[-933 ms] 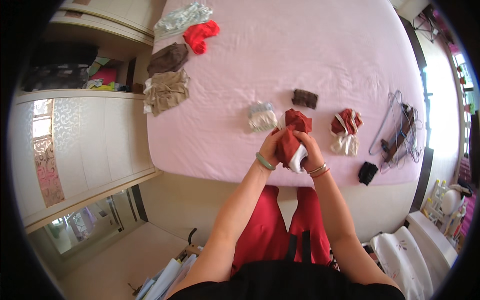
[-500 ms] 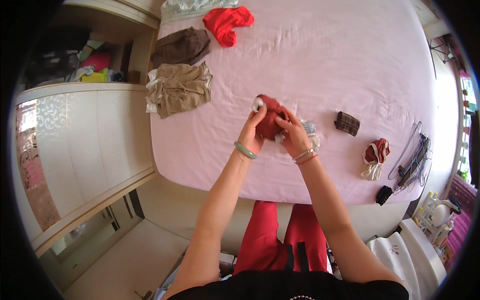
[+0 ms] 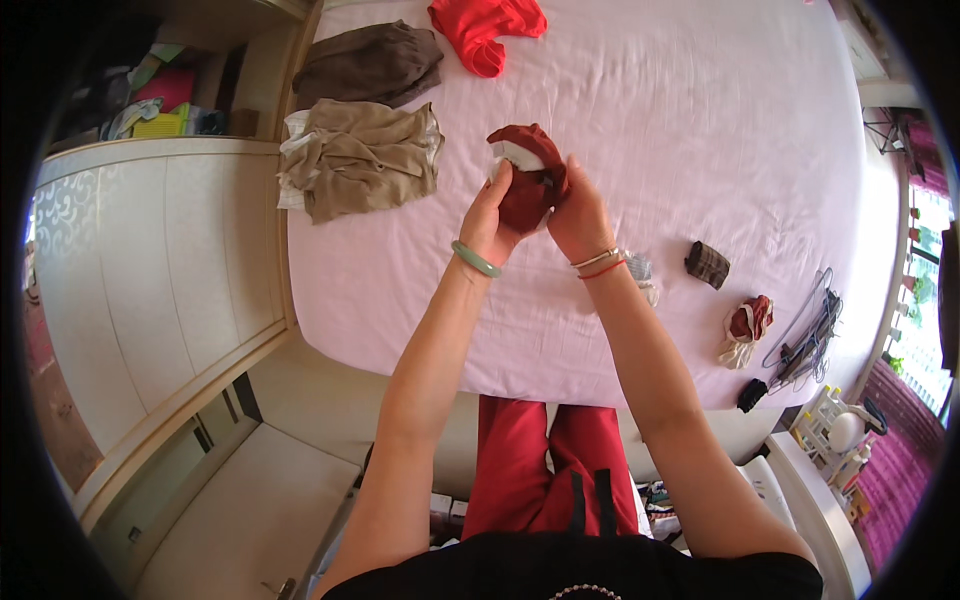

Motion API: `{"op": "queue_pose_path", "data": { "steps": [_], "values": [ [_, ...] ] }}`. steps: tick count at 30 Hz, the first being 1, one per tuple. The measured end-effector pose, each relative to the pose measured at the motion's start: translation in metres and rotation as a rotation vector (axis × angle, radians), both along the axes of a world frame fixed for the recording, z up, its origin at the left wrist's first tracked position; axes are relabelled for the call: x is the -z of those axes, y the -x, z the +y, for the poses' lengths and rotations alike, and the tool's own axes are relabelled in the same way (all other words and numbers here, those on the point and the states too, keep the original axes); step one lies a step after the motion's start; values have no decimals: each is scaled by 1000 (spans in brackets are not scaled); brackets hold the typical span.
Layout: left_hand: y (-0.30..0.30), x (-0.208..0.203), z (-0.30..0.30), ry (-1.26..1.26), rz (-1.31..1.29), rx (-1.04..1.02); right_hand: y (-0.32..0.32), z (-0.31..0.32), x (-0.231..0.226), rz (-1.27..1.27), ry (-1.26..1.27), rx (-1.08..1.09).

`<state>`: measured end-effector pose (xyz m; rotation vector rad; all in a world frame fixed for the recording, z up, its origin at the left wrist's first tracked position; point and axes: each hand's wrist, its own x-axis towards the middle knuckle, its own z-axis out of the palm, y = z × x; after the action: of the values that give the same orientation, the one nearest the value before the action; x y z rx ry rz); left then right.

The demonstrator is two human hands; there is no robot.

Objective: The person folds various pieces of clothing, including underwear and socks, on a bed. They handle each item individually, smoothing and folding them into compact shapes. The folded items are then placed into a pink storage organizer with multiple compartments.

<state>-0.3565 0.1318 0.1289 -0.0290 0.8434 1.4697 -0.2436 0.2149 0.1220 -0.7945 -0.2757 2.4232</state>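
Over the bed, both my hands hold a small dark red cloth garment (image 3: 525, 205) with a white inner part or lining. It is bunched and curved, and its exact kind does not show. My left hand (image 3: 490, 215), below a green bangle, grips its left side, thumb on the white part. The right edge is pinched by my right hand (image 3: 582, 215), which wears thin bracelets. Beyond my right wrist lies a grey and white folded cloth (image 3: 640, 268), partly hidden by the arm. A dark checked folded cloth (image 3: 707, 264) rests to its right.
On the pink bedsheet (image 3: 680, 120) lie a khaki garment (image 3: 365, 165), a dark brown garment (image 3: 370, 65) and a bright red one (image 3: 485, 30). Right of me are a red and cream bundle (image 3: 745, 330), a small black bundle (image 3: 752, 394) and several hangers (image 3: 808, 345). A cabinet (image 3: 180, 240) borders the left.
Both hands have lifted the dark red garment farther from me and slightly left. It has been turned and spread, so more of its white part shows. The view has shifted a little.
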Motion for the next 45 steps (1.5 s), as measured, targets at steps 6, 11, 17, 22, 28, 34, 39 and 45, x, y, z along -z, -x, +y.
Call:
{"op": "queue_pose_path", "data": {
  "steps": [6, 11, 17, 22, 28, 34, 39, 45],
  "values": [
    [-3, -1, -9, 124, 257, -185, 7, -5, -6, -44, -106, 6],
    [6, -48, -8, 24, 48, -177, 25, -18, -10, -200, -432, 143],
    [38, -46, -8, 323, 378, 45, 43, -17, -6, -478, -682, -51],
    [103, -10, 0, 174, 144, -46, 90, -17, -6, -538, -662, -55],
    [183, 4, 40, -68, 251, -243, 182, 3, -9, -371, -378, 177],
    [281, -12, 114, -347, 256, -202, 275, 74, -11, -124, -375, 243],
    [326, -47, 149, -52, 305, -225, 321, 114, -27, -63, -146, 286],
    [275, 29, 138, 9, 115, -84, 272, 107, 58, 58, 21, 452]
  ]
}}
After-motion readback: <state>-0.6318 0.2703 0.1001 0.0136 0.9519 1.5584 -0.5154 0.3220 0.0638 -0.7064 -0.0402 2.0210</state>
